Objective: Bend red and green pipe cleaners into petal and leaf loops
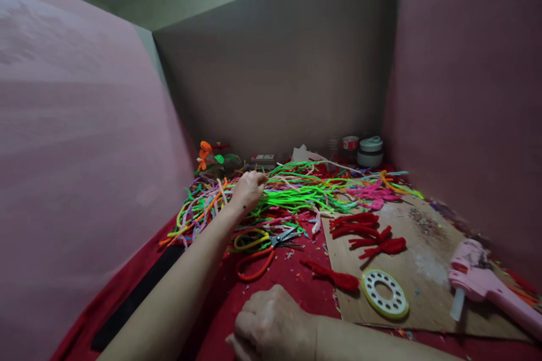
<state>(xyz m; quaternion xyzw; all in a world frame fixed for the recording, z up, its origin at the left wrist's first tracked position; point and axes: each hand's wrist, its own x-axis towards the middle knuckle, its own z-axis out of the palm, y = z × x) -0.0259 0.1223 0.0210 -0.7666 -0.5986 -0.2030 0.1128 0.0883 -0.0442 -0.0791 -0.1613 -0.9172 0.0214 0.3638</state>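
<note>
Right hand low and close, left hand at the heap of stems

Nearest the head camera, your bare right hand (275, 324) rests low over the red cloth-covered worktop (292, 273), its fingers curled under. You cannot tell from this view whether that grip encloses anything.

Your bare left hand (249, 190) reaches forward to the broad heap of fuzzy, multicoloured craft stems (296, 198), with bright green ones just right of it. Its fingers are bunched together at the heap, but their tips are partly hidden, so you cannot tell whether the grip has a stem.

Between your hands lie the scissors with one yellow and one orange-red handle loop (276, 238), blades pointing right. Right of these, a brown flat board (423, 307) carries several red fuzzy looped bundles (355, 227); one more red looped piece (344, 280) lies across its left edge, just beside the white holed ring with a yellow rim (393, 292). On the board's right side sits a pink glue gun (474, 281). Left of your left forearm stretches a long black flat strip (133, 302).
</note>
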